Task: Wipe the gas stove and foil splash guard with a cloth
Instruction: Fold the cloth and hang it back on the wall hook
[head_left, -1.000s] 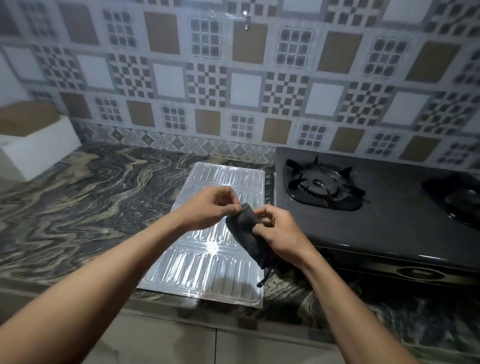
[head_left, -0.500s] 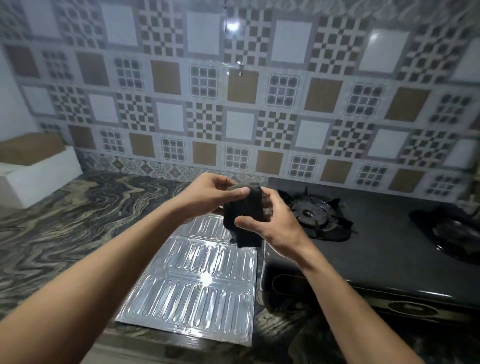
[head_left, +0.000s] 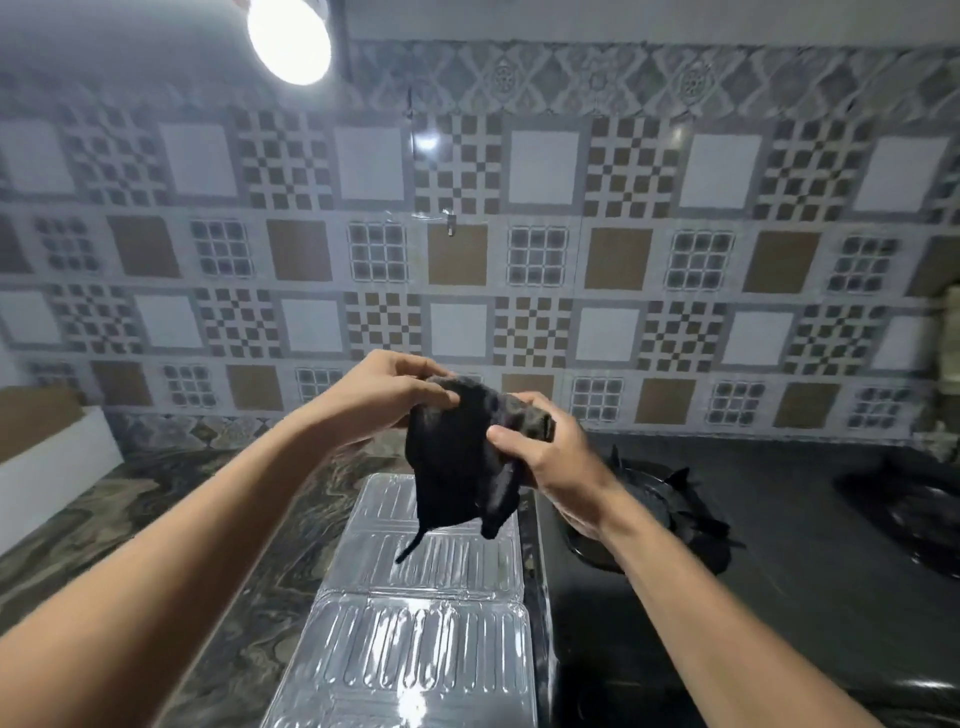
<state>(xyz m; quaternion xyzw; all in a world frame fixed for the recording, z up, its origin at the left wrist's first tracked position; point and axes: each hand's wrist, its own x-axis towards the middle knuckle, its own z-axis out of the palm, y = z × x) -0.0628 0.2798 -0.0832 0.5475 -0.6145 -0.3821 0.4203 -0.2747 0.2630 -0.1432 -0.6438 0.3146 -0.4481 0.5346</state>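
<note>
A black cloth (head_left: 457, 467) hangs bunched between both hands, held in the air above the counter. My left hand (head_left: 384, 395) pinches its upper left edge and my right hand (head_left: 550, 452) grips its right side. Below them the ribbed foil splash guard (head_left: 415, 623) lies flat on the counter. To its right stands the black gas stove (head_left: 779, 597), its left burner (head_left: 670, 514) partly hidden behind my right wrist. A second burner (head_left: 914, 509) sits at the far right.
The marbled dark counter (head_left: 130, 509) stretches left to a white box (head_left: 47, 462) with a brown top. A patterned tile wall (head_left: 467, 260) rises behind, with a small hook (head_left: 451, 223) on it and a bright lamp (head_left: 288, 36) overhead.
The view has tilted upward, showing more wall and the lamp. Both hands have risen with the cloth, which now hangs more unfolded between them.
</note>
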